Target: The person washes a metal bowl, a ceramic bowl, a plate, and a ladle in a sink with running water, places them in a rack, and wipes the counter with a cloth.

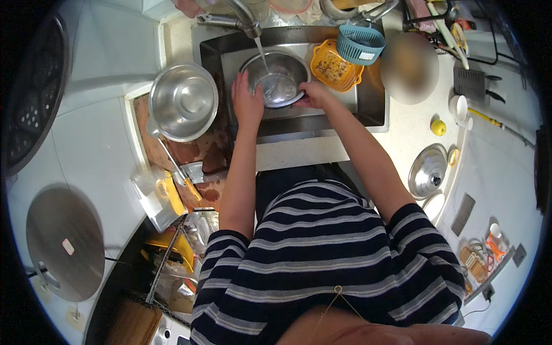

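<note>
A stainless steel bowl (279, 103) sits tilted in the metal sink (368, 109), with water running into it from the faucet (250, 26). My left hand (249, 104) holds the bowl's left side, thumb at the inner rim and fingers along the outer wall. At the right near rim, my right hand (314, 95) grips the bowl; some of its fingers are hidden beneath. Beside the bowl, an orange basket (332, 68) with dark bits in it stands in the sink. A blue-green strainer basket (360, 43) hangs over the sink's right corner.
Left of the sink, a large metal basin (183, 103) stands on a brown board (178, 152), near a tool with a yellow handle (192, 188). On the right counter are a yellow fruit (438, 127), a metal lid (428, 171) and a white cup (458, 107).
</note>
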The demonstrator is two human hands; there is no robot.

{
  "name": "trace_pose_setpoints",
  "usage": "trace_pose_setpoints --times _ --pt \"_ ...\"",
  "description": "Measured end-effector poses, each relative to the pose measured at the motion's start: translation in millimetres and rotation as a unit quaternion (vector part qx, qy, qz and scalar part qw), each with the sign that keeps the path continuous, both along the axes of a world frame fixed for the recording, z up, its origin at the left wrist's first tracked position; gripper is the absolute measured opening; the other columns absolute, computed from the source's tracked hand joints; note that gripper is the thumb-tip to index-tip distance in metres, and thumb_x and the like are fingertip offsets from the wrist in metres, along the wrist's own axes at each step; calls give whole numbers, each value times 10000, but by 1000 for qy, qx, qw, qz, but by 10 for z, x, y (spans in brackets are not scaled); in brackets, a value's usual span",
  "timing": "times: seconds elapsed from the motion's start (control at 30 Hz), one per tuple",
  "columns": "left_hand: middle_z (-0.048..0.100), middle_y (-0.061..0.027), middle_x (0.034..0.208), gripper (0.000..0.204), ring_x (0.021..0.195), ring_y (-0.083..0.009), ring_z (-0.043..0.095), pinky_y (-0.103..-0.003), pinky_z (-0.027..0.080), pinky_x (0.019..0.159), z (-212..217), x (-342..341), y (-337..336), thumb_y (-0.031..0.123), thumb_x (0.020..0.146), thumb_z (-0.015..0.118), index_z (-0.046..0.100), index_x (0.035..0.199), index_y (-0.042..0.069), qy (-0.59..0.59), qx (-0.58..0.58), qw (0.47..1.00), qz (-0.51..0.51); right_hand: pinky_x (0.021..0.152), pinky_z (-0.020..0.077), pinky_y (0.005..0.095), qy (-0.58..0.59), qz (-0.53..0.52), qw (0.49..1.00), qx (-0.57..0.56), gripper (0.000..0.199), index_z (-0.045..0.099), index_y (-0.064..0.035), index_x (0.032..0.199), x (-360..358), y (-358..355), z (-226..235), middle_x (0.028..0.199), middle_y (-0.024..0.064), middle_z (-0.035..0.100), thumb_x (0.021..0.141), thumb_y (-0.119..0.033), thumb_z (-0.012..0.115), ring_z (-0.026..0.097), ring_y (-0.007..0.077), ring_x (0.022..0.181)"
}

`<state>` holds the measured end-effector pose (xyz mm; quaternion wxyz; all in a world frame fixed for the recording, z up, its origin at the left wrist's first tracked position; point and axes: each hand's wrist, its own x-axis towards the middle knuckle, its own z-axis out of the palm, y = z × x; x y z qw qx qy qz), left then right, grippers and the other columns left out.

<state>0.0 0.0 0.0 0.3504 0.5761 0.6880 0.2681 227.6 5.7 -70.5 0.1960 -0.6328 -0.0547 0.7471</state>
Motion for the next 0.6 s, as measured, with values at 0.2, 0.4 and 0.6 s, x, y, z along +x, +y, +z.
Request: trace_pose_setpoints --times 0.2,0.4,0.6 --pt "479 -164 1457 446 1387 -365 374 -437 293 1149 356 -22 115 201 913 631 555 1334 78 -7 73 997 -9 550 602 282 126 15 983 -136 290 535 51 1107 331 28 91 1058 297 669 876 -123 532 692 288 709" --pt "547 -131 1393 353 1349 -345 428 -440 318 1129 515 -18 39 176 922 624 601 1259 77 -2 141 990 -4 539 563 236 127 14 988 -90 166 584 -30 940 204 -146 -51 833 140 682 876 -182 600 632 199 617" --pt "554 -138 1381 376 1294 -342 494 -417 365 1096 373 -145 -27 125 911 621 588 1277 50 -7 122 992 17 542 596 299 -28 3 1000 5 197 583 -39 1030 152 -156 86 856 104 654 880 -165 599 655 210 646"
